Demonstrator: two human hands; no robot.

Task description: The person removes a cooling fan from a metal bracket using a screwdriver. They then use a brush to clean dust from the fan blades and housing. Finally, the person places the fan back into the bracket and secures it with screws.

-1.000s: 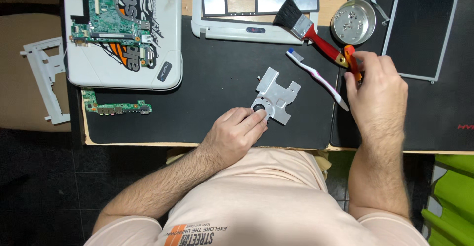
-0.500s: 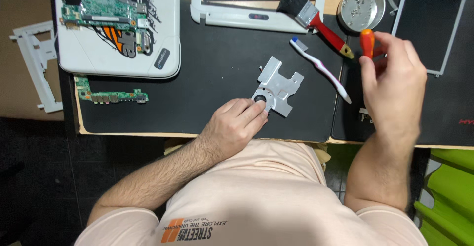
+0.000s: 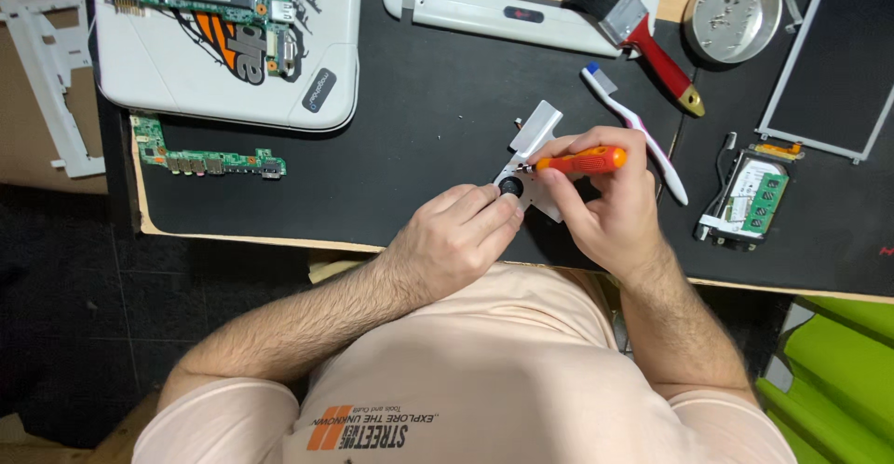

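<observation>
Both hands are meeting on the small silver sheet-metal bracket [image 3: 538, 147] with a black round part at its lower corner, lying on the black desk mat [image 3: 410, 138]. Our left hand [image 3: 456, 241] is pressing fingertips down beside that round part, pinning the bracket flat. Our right hand [image 3: 605, 208] is pinching the orange-handled precision screwdriver [image 3: 579, 160], tip pointing left onto the bracket just above the left fingertips.

Risks we are seeing:
- Driver is lying almost flat to the mat. At that angle the tip is likely camming out and chewing the screw head.
- A slip is sending the tip straight toward our left fingertips, which are sitting just beside it.
- Bracket is thin and only pinned at one corner, so torque could be pivoting or bending it.
- A loosened screw could be rolling off the mat edge, which is near our wrists. The round steel parts dish [image 3: 731, 13] is well beyond the right hand.
- The white-and-pink toothbrush [image 3: 643, 138] is touching or just behind the right knuckles, and the bare hard drive with its green board [image 3: 750, 199] is near the right wrist; an elbow shift could be knocking either.

We cannot tell whether the tip is actually seated in a screw.
</observation>
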